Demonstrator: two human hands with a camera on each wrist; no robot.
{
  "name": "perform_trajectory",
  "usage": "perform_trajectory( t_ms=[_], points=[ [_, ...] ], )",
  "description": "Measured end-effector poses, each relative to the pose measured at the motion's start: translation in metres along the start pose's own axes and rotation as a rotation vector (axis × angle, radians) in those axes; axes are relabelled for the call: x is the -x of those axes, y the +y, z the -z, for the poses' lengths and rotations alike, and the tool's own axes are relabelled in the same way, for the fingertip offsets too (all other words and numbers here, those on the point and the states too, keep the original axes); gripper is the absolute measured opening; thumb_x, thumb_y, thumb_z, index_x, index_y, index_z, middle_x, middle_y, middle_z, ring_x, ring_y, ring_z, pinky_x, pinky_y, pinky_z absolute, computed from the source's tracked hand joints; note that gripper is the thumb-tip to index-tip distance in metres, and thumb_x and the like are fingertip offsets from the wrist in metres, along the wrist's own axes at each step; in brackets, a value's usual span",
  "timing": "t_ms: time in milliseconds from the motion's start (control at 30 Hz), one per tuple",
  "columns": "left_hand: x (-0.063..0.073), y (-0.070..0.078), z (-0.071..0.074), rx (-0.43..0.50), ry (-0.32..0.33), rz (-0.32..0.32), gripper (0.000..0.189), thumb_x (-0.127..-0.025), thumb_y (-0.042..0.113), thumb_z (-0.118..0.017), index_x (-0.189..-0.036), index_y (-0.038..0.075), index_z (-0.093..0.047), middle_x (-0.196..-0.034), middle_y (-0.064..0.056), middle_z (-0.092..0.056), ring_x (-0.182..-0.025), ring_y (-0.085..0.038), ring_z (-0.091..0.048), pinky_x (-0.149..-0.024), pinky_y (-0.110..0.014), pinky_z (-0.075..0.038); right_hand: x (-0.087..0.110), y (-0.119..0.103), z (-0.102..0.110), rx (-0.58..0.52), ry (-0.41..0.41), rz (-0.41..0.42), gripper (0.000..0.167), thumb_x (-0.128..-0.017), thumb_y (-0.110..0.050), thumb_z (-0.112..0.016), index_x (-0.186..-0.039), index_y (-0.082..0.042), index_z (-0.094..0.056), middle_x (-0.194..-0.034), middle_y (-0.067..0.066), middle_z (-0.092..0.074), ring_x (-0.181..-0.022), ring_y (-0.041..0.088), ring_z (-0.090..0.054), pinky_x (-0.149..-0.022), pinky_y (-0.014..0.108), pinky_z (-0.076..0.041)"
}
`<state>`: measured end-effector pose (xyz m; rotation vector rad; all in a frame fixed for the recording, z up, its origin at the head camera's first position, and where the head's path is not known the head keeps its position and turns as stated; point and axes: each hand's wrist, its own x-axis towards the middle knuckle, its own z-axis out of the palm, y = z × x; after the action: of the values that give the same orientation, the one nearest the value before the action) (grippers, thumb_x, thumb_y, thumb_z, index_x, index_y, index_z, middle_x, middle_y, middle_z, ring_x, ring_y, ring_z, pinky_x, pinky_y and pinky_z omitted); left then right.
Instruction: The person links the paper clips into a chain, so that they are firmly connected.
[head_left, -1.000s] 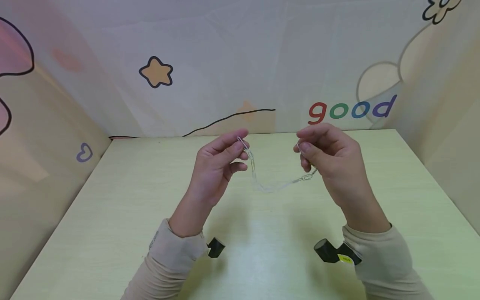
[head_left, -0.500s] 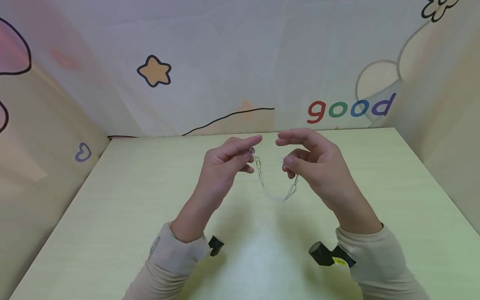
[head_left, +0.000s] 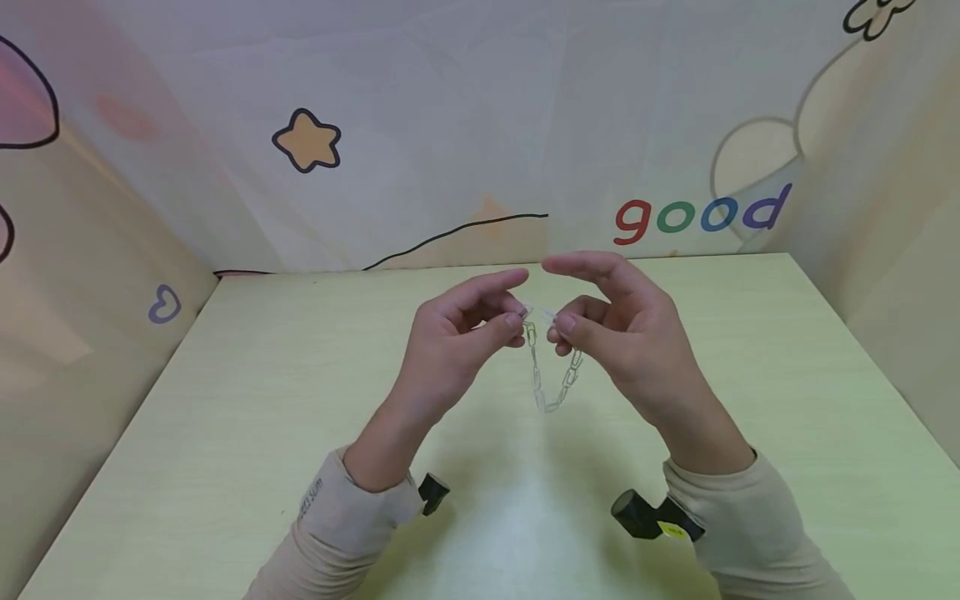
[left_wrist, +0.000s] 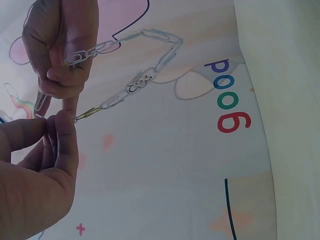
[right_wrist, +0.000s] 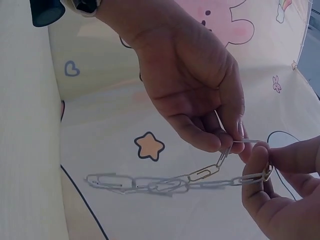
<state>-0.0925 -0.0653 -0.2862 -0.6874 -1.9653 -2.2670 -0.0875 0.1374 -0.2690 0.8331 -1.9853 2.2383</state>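
Note:
A chain of linked paper clips [head_left: 551,407] hangs in a narrow loop between my two hands above the table. My left hand [head_left: 453,337] pinches one end between thumb and fingers, its index finger stretched out. With thumb and fingers my right hand [head_left: 626,337] pinches a clip at the other end, index finger raised. In the right wrist view, the chain [right_wrist: 202,174] is mostly silver with a few yellowish links. A straight clip wire [right_wrist: 250,141] bridges the small gap between the fingertips there. Whether the two end clips are hooked together is hidden by the fingers.
The pale green table [head_left: 247,467] lies below both hands. Behind it stands a printed cloth backdrop [head_left: 450,125] with a star and the word "good". A black wrist camera [head_left: 636,513] juts inward from the right sleeve, another camera [head_left: 433,493] from the left.
Both hands have come closer together, the right moving left and the left moving slightly right. The paper clip chain has gone from a wide sag to a narrow, deeper loop.

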Motion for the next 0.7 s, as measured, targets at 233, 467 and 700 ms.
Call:
perform_trajectory(
  t_ms=[233,467,700],
  points=[
    [0.0028,0.0025,-0.0041,-0.055,-0.007,-0.034,0.038,-0.093,-0.005,-0.065,-0.131,-0.004,-0.063,-0.097,-0.013,-0.066,-0.086,-0.023,-0.064,-0.083,-0.044,-0.057,0.0009,-0.0012,-0.0024,-0.004,0.020,0.003,0.048,-0.091,0.019,-0.056,-0.135,-0.001,-0.056,-0.136,0.016,-0.054,-0.078,0.024,-0.063,-0.075,0.033,-0.057],
    [0.0047,0.0028,-0.0070,-0.095,-0.009,-0.059,0.035,-0.092,-0.005,-0.065,-0.128,-0.004,-0.064,-0.096,-0.016,-0.066,-0.086,-0.027,-0.064,-0.082,-0.043,-0.058,0.0019,-0.0019,-0.0054,-0.042,0.019,0.018,0.046,-0.091,0.019,-0.056,-0.133,0.000,-0.058,-0.134,0.020,-0.054,-0.077,0.024,-0.063,-0.074,0.034,-0.058],
    [0.0042,0.0025,-0.0073,-0.116,0.007,-0.070,0.033,-0.092,-0.005,-0.066,-0.125,-0.004,-0.065,-0.094,-0.013,-0.067,-0.086,-0.027,-0.065,-0.080,-0.042,-0.058,0.0037,-0.0072,-0.0061,-0.050,0.025,0.009,0.044,-0.091,0.019,-0.055,-0.132,0.001,-0.057,-0.136,0.022,-0.052,-0.075,0.024,-0.062,-0.073,0.034,-0.057]
  ],
)
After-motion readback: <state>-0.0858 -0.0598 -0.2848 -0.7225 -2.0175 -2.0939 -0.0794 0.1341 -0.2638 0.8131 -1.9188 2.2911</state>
